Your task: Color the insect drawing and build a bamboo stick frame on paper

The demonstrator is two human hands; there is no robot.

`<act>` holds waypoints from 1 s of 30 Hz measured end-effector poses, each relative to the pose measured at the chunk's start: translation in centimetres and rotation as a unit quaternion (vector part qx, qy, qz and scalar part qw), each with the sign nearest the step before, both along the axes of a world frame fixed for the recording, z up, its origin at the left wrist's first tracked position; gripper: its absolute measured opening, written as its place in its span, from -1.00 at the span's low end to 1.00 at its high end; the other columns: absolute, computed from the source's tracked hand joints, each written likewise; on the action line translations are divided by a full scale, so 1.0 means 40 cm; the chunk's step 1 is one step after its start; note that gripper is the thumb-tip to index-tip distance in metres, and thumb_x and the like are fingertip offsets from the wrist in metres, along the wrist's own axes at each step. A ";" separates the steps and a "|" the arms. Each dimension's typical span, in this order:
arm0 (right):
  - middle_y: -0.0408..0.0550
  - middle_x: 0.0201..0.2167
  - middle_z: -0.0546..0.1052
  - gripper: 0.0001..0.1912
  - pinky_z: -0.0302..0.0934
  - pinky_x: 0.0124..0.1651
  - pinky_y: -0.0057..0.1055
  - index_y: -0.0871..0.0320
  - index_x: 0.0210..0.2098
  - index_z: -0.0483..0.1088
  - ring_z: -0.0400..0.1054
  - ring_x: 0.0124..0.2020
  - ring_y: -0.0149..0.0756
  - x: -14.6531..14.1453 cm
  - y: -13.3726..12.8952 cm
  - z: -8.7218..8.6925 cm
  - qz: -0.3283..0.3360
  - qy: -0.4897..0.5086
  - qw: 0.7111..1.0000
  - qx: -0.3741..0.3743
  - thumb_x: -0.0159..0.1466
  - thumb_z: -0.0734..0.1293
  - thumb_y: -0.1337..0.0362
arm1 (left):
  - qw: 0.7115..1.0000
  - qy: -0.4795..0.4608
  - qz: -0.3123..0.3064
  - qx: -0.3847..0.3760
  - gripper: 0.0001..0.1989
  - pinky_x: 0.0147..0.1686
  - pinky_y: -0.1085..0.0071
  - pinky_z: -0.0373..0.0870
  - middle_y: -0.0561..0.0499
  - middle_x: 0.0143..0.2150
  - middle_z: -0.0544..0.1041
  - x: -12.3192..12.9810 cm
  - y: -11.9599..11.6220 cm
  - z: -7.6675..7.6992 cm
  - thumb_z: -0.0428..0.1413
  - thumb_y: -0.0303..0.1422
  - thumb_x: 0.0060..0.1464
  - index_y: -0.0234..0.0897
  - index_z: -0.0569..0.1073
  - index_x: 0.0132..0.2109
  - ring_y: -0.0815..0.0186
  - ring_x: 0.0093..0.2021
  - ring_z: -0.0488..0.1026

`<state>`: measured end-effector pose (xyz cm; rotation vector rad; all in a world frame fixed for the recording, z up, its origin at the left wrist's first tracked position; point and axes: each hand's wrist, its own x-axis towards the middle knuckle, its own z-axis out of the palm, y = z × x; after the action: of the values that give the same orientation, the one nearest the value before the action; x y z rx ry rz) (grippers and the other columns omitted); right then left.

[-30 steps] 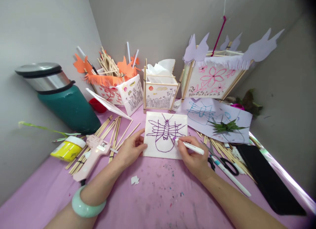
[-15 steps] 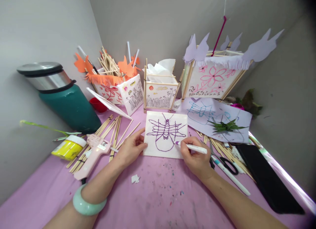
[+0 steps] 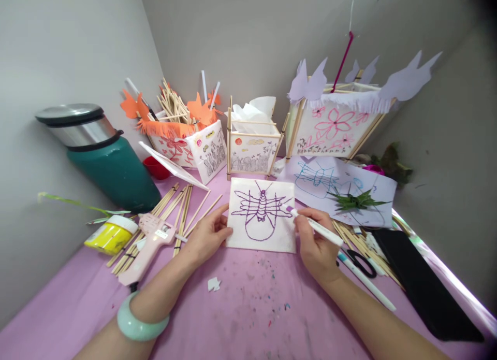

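Observation:
A white square panel bears an insect drawn in purple lines, with long feelers, spread wings and a rounded outline below. My left hand grips its left edge, thumb at the lower left corner and fingers partly hidden behind. In my right hand is a white felt-tip marker with a purple end, held like a pen. Its tip is over the insect's right wings; I cannot tell whether it touches. Beyond the panel lies a paper with a similar insect in blue, partly covered by a green leafy sprig.
At left are a hot glue gun, a yellow paint jar, thin sticks and a teal bottle. Decorated boxes stand behind. Scissors, a blue-marked marker and a black phone-like slab lie at right.
My right hand has shifted right, and the marker tip has risen from the rounded outline to the right wings. My left hand keeps its grip on the panel.

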<state>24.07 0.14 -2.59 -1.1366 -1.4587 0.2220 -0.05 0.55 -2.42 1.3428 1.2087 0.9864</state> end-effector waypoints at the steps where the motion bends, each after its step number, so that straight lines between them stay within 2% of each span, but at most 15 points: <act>1: -0.08 -0.28 0.46 -0.84 0.27 -0.17 -0.31 0.11 -0.18 0.38 0.38 -0.27 -0.29 0.001 0.005 0.001 -0.012 0.016 1.000 0.001 0.24 0.27 0.28 | 1.000 -0.002 0.000 0.002 -0.37 -0.55 0.50 0.26 0.13 -0.38 0.37 -0.001 0.001 -0.003 0.10 -0.48 -0.07 -0.15 0.26 0.20 0.44 -0.51 0.31; 5: 0.00 -0.09 0.44 -0.72 0.22 0.02 -0.17 0.09 -0.02 0.34 0.35 -0.07 -0.21 0.002 0.024 -0.001 -0.040 0.049 0.998 -0.019 0.28 0.24 0.24 | 1.000 -0.005 0.001 0.002 -0.36 -0.54 0.50 0.28 0.13 -0.37 0.37 -0.005 0.005 -0.016 0.10 -0.48 -0.07 -0.14 0.25 0.21 0.44 -0.49 0.31; 9: 0.01 0.02 0.42 -0.67 0.20 0.08 -0.10 0.06 0.06 0.31 0.33 0.00 -0.19 -0.002 0.032 -0.013 -0.025 0.084 0.995 -0.052 0.31 0.20 0.20 | 1.000 -0.006 0.001 0.000 -0.37 -0.55 0.50 0.27 0.12 -0.38 0.36 -0.004 0.003 -0.012 0.10 -0.49 -0.07 -0.18 0.26 0.20 0.44 -0.50 0.30; 17: 0.00 -0.03 0.45 -0.68 0.20 0.09 -0.12 0.06 0.03 0.33 0.35 -0.01 -0.19 -0.015 0.029 -0.021 -0.011 0.085 0.995 -0.052 0.30 0.22 0.20 | 1.000 -0.023 -0.018 -0.001 -0.40 -0.58 0.50 0.31 0.05 -0.30 0.36 0.005 -0.003 0.014 0.12 -0.45 -0.04 -0.21 0.26 0.20 0.40 -0.45 0.33; 23: -0.02 0.01 0.42 -0.68 0.15 0.13 -0.14 0.05 0.04 0.32 0.31 0.03 -0.20 -0.011 0.029 -0.022 -0.014 0.054 0.998 -0.036 0.30 0.22 0.22 | 0.998 -0.044 0.034 -0.019 -0.34 -0.60 0.50 0.32 0.07 -0.33 0.32 0.005 -0.008 0.032 0.12 -0.25 0.05 -0.32 0.15 0.26 0.42 -0.48 0.33; 26: -0.02 0.01 0.41 -0.69 0.14 0.14 -0.15 0.05 0.04 0.32 0.30 0.03 -0.21 -0.010 0.028 -0.022 -0.010 0.044 0.999 -0.028 0.30 0.21 0.24 | 0.998 -0.049 0.030 -0.017 -0.39 -0.59 0.51 0.32 0.10 -0.38 0.31 0.005 -0.007 0.035 0.12 -0.21 0.05 -0.30 0.23 0.22 0.41 -0.47 0.34; 30: -0.03 -0.02 0.42 -0.70 0.14 0.13 -0.16 0.05 0.03 0.33 0.30 0.02 -0.22 -0.013 0.028 -0.020 -0.010 0.039 0.999 -0.023 0.30 0.22 0.25 | 0.998 -0.044 0.037 -0.020 -0.53 -0.59 0.49 0.33 0.04 -0.37 0.39 0.006 -0.005 0.036 0.10 -0.17 0.06 -0.38 0.37 0.05 0.38 -0.46 0.34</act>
<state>23.53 1.25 -3.40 -1.1666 -1.3785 0.2850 0.21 0.36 -0.99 1.2168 1.2127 1.0577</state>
